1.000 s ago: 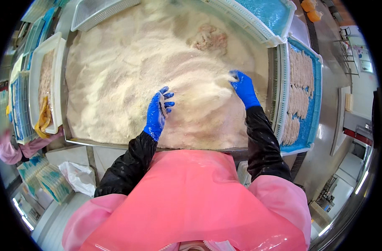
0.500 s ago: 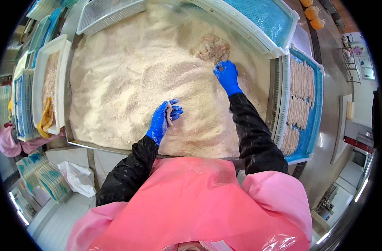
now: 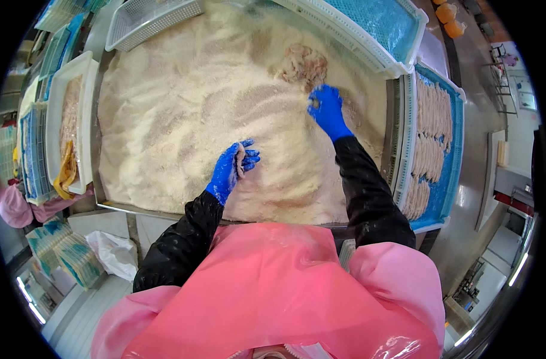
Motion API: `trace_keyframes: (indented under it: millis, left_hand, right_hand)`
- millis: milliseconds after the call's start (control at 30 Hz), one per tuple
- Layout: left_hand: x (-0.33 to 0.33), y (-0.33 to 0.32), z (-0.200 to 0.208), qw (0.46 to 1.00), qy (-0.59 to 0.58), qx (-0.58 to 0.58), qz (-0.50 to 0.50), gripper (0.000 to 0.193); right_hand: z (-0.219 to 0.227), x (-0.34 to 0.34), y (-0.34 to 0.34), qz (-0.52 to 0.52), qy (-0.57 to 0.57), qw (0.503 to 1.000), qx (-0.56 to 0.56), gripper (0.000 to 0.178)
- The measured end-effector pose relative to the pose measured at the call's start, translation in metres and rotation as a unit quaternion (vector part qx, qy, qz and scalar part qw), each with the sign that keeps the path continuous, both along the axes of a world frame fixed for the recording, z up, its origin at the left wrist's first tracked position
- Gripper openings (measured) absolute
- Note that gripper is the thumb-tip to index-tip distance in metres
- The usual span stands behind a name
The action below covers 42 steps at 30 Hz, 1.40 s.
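My left hand (image 3: 226, 172), in a blue glove dusted with crumbs, is curled round a pale strip of raw meat (image 3: 241, 160). It is just above a wide bed of cream-coloured crumbs (image 3: 183, 119). Farther right, my right hand (image 3: 329, 112), also blue-gloved, has its fingers bent together just in front of a heap of raw pinkish meat (image 3: 305, 64). A pale bit shows by its fingertips, too small and blurred to name. The crumbs lie in a large metal-edged tray (image 3: 147, 209).
At right, a blue-lined tray (image 3: 449, 179) holds rows of coated strips. A white crate with blue mesh (image 3: 380, 27) stands at the far right. A white perforated basket (image 3: 153, 27) is far left; a white tub (image 3: 88, 119) of meat with a yellow item stands left.
My right hand has shifted slightly right and nearer to me, its fingers blurred. My left hand keeps the meat strip in nearly the same place.
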<state>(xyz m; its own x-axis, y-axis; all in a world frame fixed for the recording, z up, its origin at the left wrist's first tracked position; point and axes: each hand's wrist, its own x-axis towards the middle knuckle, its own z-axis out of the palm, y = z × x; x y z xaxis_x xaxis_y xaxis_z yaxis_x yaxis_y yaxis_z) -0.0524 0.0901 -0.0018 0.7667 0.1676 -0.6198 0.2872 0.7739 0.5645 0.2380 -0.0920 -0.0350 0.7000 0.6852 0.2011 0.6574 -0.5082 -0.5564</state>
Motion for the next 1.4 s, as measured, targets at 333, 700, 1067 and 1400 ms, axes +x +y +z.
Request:
trace_keyframes:
  millis: [333,700,1067,1400]
  left_hand:
    - [-0.001,0.001,0.003,1.0,-0.004,-0.004,-0.011,0.052]
    - [-0.001,0.001,-0.005,1.0,-0.014,0.009,-0.007,0.05]
    - [0.004,-0.03,-0.001,0.918,-0.176,-0.314,0.169,0.046]
    - [0.002,-0.063,0.006,0.856,-0.206,-0.446,0.16,0.048]
  right_hand:
    - [0.007,-0.067,-0.067,-0.108,0.128,0.969,0.181,0.024]
    - [-0.018,-0.071,-0.117,-0.196,-0.041,0.979,0.043,0.036]
    - [0.042,-0.077,-0.075,-0.045,-0.069,0.982,-0.172,0.031]
    - [0.052,-0.108,-0.127,-0.11,0.093,0.988,-0.05,0.026]
